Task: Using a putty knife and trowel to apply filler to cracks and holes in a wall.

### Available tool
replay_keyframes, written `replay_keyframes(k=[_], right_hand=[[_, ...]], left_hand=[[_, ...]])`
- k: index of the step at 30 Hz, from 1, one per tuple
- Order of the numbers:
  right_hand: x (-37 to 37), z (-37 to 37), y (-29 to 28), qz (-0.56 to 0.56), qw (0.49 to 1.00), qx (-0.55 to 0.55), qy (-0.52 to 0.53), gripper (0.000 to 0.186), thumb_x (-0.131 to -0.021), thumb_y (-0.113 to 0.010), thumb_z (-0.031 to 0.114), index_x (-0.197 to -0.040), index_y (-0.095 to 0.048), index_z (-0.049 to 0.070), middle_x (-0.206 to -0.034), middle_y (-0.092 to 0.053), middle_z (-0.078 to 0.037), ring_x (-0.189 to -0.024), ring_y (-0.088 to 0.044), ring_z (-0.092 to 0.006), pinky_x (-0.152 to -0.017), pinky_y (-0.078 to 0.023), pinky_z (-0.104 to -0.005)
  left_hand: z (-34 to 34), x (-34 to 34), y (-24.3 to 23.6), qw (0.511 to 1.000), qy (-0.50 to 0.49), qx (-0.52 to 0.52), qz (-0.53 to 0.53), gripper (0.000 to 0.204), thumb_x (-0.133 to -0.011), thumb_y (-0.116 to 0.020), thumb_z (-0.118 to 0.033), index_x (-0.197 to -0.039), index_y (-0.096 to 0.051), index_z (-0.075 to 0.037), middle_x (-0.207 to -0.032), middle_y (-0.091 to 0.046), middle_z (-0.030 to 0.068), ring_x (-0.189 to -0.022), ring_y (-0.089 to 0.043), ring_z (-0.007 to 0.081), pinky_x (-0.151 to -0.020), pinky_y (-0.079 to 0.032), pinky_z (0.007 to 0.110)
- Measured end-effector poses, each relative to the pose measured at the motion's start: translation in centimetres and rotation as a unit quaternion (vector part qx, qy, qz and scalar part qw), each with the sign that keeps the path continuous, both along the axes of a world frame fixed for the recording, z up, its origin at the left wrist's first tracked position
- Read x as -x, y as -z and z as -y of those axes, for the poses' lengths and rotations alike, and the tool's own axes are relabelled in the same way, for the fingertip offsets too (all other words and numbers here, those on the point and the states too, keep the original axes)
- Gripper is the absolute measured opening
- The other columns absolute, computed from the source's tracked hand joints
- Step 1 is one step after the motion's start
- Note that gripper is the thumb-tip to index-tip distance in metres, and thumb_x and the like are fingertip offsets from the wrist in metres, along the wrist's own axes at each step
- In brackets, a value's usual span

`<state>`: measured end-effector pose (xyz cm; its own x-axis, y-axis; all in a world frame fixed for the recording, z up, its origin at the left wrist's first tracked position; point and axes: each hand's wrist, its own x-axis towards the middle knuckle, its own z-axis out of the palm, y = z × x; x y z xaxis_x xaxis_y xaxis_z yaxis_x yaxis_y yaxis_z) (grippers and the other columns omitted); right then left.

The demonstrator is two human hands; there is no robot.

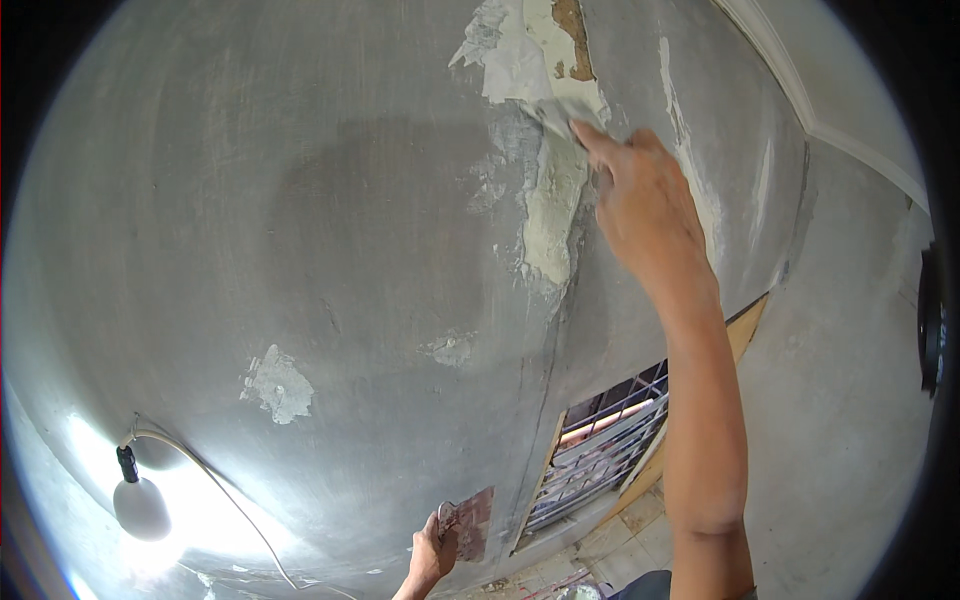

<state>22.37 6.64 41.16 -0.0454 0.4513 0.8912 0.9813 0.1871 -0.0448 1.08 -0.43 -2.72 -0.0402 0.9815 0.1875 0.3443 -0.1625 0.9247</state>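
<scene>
My right hand (650, 195) is raised high on the grey wall (390, 250), fingers wrapped round a putty knife (560, 116) with the index finger stretched along it. The blade is slightly blurred and lies against a strip of pale putty (550, 220) that runs down the wall. Above the blade, whiter putty (518, 65) surrounds a bare brown patch (575, 38). Low down at the bottom middle, my left hand (428, 556) grips a flat rectangular trowel (474, 526) with a brownish face. Its handle is partly hidden by the fingers.
A lit bulb (142, 508) hangs at lower left, its cable (215, 485) trailing down. Right of the trowel is a barred window opening (600, 450). Pale moulding (808, 110) edges the ceiling, and a dark round object (930, 320) shows at far right. Dried putty (278, 385) marks the wall.
</scene>
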Motion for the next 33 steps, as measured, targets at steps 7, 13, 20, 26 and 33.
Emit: replay_keyframes(k=[7,13,20,26,33], right_hand=[[1.0,0.6,5.9,0.008,0.996,0.081,0.020,0.047,-0.087,-0.049,-0.002,-0.129,-0.058,0.016,-0.097,-0.053,-0.019,-0.080,-0.065,-0.0316,-0.074,-0.056,-0.0400],[0.0,2.9,10.0,-0.028,0.990,0.140,0.012,0.047,-0.087,-0.050,-0.002,-0.129,-0.057,0.016,-0.096,-0.053,-0.019,-0.078,-0.065,-0.0311,-0.071,-0.056,-0.0402],[-2.2,-2.1,2.2,-0.047,0.999,0.000,0.012,0.049,-0.087,-0.045,-0.003,-0.131,-0.056,0.014,-0.104,-0.055,-0.025,-0.085,-0.064,-0.0376,-0.079,-0.054,-0.0436],[-0.5,-2.1,7.5,-0.072,0.996,0.041,-0.010,0.047,-0.087,-0.047,-0.002,-0.133,-0.054,0.010,-0.100,-0.053,-0.024,-0.078,-0.065,-0.0353,-0.074,-0.056,-0.0407],[0.4,1.0,16.8,-0.062,0.983,0.172,-0.026,0.047,-0.087,-0.052,-0.002,-0.132,-0.054,0.009,-0.091,-0.051,-0.019,-0.066,-0.065,-0.0288,-0.060,-0.057,-0.0363]], left_hand=[[0.2,0.0,0.7,1.000,-0.009,0.004,0.010,0.025,-0.084,-0.057,-0.013,-0.102,-0.055,0.004,-0.074,-0.064,0.0264,-0.072,-0.067,0.0386,-0.063,-0.049,0.040],[0.3,0.7,0.1,0.999,-0.027,0.022,0.013,0.025,-0.084,-0.057,-0.012,-0.103,-0.056,0.004,-0.073,-0.064,0.0247,-0.068,-0.067,0.0320,-0.062,-0.049,0.038],[0.1,-0.5,-0.3,1.000,-0.009,0.015,-0.003,0.027,-0.085,-0.057,-0.012,-0.106,-0.056,0.004,-0.076,-0.064,0.0256,-0.072,-0.068,0.0319,-0.064,-0.050,0.038],[0.3,-1.0,-0.1,0.999,0.001,0.032,-0.004,0.029,-0.086,-0.057,-0.012,-0.109,-0.055,0.004,-0.079,-0.065,0.0266,-0.077,-0.068,0.0377,-0.068,-0.050,0.039],[0.0,-0.6,0.3,0.999,0.009,0.041,-0.012,0.027,-0.086,-0.056,-0.012,-0.109,-0.055,0.004,-0.082,-0.065,0.0258,-0.079,-0.067,0.0381,-0.069,-0.050,0.038]])
